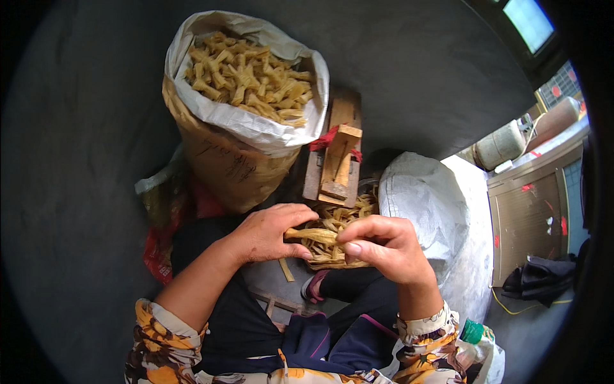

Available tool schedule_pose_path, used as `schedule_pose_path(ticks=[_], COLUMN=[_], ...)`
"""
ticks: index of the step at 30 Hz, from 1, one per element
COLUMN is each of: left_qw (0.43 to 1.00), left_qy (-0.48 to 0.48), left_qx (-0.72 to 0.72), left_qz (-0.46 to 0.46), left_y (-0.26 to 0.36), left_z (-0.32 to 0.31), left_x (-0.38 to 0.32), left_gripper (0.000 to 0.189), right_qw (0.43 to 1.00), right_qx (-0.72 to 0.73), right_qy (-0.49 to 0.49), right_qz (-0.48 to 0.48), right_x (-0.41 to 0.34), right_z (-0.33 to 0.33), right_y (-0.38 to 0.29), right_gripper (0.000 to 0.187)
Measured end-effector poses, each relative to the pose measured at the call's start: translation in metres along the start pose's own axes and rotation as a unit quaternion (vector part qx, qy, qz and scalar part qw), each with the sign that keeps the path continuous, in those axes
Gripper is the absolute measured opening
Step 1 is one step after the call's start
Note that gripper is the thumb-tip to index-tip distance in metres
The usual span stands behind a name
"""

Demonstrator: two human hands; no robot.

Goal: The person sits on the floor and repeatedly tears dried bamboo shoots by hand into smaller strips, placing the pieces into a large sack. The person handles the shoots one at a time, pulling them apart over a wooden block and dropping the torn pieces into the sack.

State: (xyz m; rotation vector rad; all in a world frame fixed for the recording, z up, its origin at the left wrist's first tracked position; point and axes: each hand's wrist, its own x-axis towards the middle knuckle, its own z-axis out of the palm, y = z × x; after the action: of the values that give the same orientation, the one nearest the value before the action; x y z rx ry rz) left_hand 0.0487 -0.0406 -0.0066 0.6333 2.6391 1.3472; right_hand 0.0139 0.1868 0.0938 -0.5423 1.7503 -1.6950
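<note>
A small bundle of yellowish dried strips (314,234) spans the gap between my hands. Its left end sits in the crook of my left hand (273,233), whose thumb and forefinger are spread; the other fingers are hidden beneath. At the opposite end, my right hand (391,247) pinches the strips between thumb and fingertips. Under both hands lies a heap of loose flat strips (362,206), partly covered by them. Beyond it stands a wooden fixture (340,158), a board with a raised wooden piece and red cloth tied around it.
A tall woven sack (230,168), full of short bundles (249,81), stands ahead on the left. A white woven sack (422,201) lies right of the heap. Farther right are a gas cylinder (501,144), a brown panel (527,225) and dark cloth (539,281). One strip (286,270) lies apart.
</note>
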Motion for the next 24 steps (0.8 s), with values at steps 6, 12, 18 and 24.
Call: schedule_pose_path(ticks=[6, 12, 18, 24], left_qw=[0.998, 0.994, 0.987, 0.981], left_qy=[0.038, 0.068, 0.126, 0.186], left_qx=[0.038, 0.042, 0.099, 0.032], left_qz=[-0.022, -0.074, -0.016, -0.044], left_y=[-0.008, 0.000, -0.012, -0.002], left_z=[0.028, 0.034, 0.043, 0.044], left_x=[0.003, 0.008, 0.012, 0.017], left_gripper=[0.012, 0.013, 0.010, 0.013], right_qw=[0.966, 0.946, 0.874, 0.808], right_qx=[0.058, -0.006, 0.074, 0.091], right_qy=[0.093, -0.034, -0.010, -0.063], right_qz=[-0.233, -0.323, -0.480, -0.579], right_x=[-0.063, -0.086, -0.092, -0.109], right_z=[-0.007, 0.019, 0.108, 0.142], right_y=[-0.039, -0.041, -0.031, -0.040], right_gripper=[0.013, 0.016, 0.007, 0.007])
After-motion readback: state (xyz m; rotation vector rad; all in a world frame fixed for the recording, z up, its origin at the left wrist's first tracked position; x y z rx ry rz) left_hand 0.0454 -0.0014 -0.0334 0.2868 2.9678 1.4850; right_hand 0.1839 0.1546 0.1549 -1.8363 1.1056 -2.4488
